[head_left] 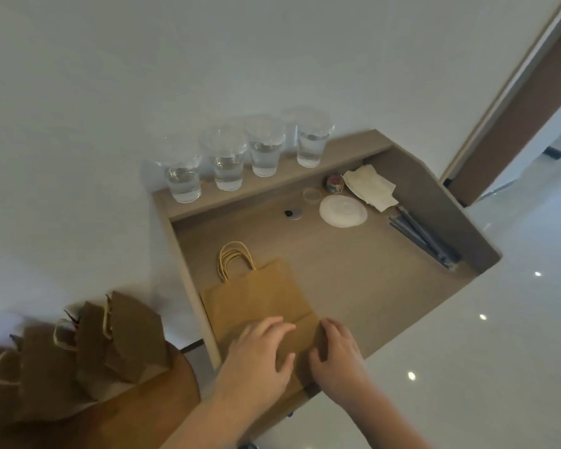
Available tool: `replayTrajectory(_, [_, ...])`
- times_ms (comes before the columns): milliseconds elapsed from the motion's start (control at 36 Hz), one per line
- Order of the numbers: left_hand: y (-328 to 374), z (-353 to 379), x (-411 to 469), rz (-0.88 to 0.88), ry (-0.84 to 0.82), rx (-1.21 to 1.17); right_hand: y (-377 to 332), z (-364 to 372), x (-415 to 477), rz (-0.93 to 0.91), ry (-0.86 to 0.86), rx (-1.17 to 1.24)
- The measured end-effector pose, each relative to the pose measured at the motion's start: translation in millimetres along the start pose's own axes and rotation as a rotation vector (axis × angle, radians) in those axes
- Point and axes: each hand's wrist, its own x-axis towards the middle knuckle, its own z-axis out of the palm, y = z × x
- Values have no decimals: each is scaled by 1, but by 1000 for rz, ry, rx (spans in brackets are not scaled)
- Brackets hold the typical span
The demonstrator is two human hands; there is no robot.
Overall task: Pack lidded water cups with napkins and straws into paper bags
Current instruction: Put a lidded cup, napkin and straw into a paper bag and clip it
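At six o'clock on the tabletop [353, 280], the left hand [259, 351] presses with straight fingers and the right hand [337, 354] pinches, fingers curled, the flat paper bag [256, 299], which probably needs opening upright next.

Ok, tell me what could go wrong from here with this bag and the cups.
1. The paper bag lies flat, with the left hand and right hand on its near end. If its base isn't squared out fully, a cup may stand tilted inside and leak.
2. The water cups stand on a narrow raised shelf. A careless reach could tip one onto the napkins below.
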Motion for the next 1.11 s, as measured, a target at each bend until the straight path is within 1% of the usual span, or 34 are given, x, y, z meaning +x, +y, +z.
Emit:
replayTrajectory(111, [7,3,27,-72,-127,9,-3,-21,2,-4,-27,-27])
replayTrajectory(222, [3,9,42,-116,-168,42,-8,-36,9,11,-47,-21])
replayTrajectory(278, [-4,13,45,-146,-188,73,-10,-42,17,-13,-52,-52])
replayTrajectory(333, [-10,17,46,-167,-191,108,-14,-48,26,-44,-72,-125])
replayTrajectory(417, [-12,19,49,-206,-190,72,-21,-54,42,-69,-101,-212])
replayTrajectory(472, [-12,19,52,-231,-133,56,-24,-59,53,-104,-100,-242])
replayTrajectory(556, [-9,14,54,-283,-102,5,-30,-70,70,-144,-102,-214])
replayTrajectory(639, [7,-5,53,-264,-177,-2,-35,-86,94,-172,-121,-137])
replayTrajectory(694, [26,-19,52,-240,-207,40,-40,-96,109,-200,-190,-109])
replayTrajectory(778, [69,-32,52,-226,-176,88,-45,-112,124,-274,-351,-74])
replayTrajectory(833, [102,-36,58,-238,-143,106,-45,-125,135,-308,-425,-6])
replayTrajectory(889, [133,-36,69,-219,-82,145,-42,-142,150,-292,-468,130])
replayTrajectory(917, [145,-35,75,-214,-65,166,-41,-152,158,-242,-498,236])
replayTrajectory(944, [158,-36,80,-208,-51,185,-40,-163,165,-182,-555,355])
replayTrajectory(1000, [176,-33,88,-199,-28,197,-38,-190,177,-102,-739,536])
replayTrajectory(1056, [187,-27,94,-201,-7,173,-35,-215,187,-128,-853,601])
replayTrajectory(1111, [198,-24,102,-233,53,48,-33,-237,193,-227,-867,614])
